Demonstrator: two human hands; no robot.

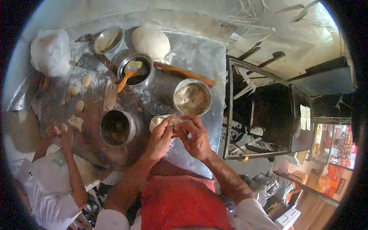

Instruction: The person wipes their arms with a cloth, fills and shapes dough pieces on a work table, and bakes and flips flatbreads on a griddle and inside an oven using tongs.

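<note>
Near the front of the metal table (184, 155), my left hand (161, 138) and my right hand (196, 140) meet over a piece of pale dough (156, 122). The fingers of both hands are closed on it, and the dough's edge shows left of my left fingers. Much of the dough is covered by my fingers. Just beyond my hands stands a round metal bowl (191, 96) with a pale, crumbly mixture in it. To the left of my left hand is a deep metal pot (117, 127) with dark contents.
A brush (130, 74) lies across a metal bowl (149, 78). Behind are a dough ball (150, 42), another bowl (109, 40), a rolling pin (184, 73) and a wrapped white mound (51, 52). At left, a co-worker's hands (61, 132) handle dough. A dark metal frame (229, 111) stands at right.
</note>
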